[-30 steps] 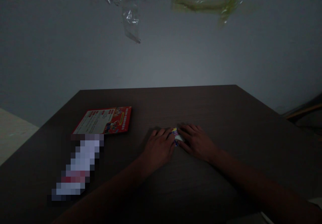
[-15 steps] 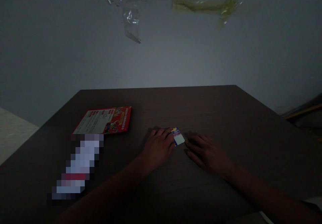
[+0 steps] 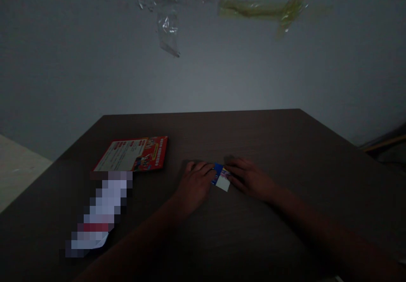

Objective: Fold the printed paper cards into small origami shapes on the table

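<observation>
Under dim light, a grey wall (image 3: pixel 203 75) bearing yellowed tape (image 3: pixel 250 9) rises behind a dark wood-grain table (image 3: pixel 247 132), pale floor (image 3: pixel 19 170) visible left.

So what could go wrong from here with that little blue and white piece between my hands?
The small blue-and-white piece could skid or twist, since the fingers of the left hand and right hand appear only at its sides. The scene is dim, so its edges might be misjudged. The left forearm passes close to the blurred pale item and may nudge it.
</observation>
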`<state>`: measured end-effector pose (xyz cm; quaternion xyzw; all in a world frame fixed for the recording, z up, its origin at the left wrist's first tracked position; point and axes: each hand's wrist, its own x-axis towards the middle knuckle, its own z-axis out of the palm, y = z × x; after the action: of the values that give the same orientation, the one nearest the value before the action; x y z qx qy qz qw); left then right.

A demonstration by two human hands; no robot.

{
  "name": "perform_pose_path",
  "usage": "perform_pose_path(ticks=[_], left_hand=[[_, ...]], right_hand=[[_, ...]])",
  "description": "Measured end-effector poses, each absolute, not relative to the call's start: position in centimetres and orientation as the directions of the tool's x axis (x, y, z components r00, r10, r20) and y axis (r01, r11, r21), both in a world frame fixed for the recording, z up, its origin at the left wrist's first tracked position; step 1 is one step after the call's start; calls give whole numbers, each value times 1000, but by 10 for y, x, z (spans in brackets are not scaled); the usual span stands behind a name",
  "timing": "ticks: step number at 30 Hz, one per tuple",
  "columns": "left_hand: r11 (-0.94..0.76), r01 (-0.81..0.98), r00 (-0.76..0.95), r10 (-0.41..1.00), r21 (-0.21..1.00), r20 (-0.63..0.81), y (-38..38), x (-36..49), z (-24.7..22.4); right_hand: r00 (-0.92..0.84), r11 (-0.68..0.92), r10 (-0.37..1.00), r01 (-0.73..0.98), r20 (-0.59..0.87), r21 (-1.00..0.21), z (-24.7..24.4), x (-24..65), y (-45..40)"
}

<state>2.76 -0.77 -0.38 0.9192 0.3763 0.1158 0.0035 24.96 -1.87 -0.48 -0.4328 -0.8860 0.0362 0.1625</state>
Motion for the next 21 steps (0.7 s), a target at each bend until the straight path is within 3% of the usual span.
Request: perform_pose_path(ticks=[12, 21], left_hand=[[-733, 675, 716, 679, 87, 164, -2, 29, -3], [-711, 701, 696, 697, 44, 171, -5, 30, -6]], right_hand=[[-604, 626, 767, 778, 216, -47, -6, 233, -4], [-609, 631, 765, 774, 211, -50, -6, 245, -16]])
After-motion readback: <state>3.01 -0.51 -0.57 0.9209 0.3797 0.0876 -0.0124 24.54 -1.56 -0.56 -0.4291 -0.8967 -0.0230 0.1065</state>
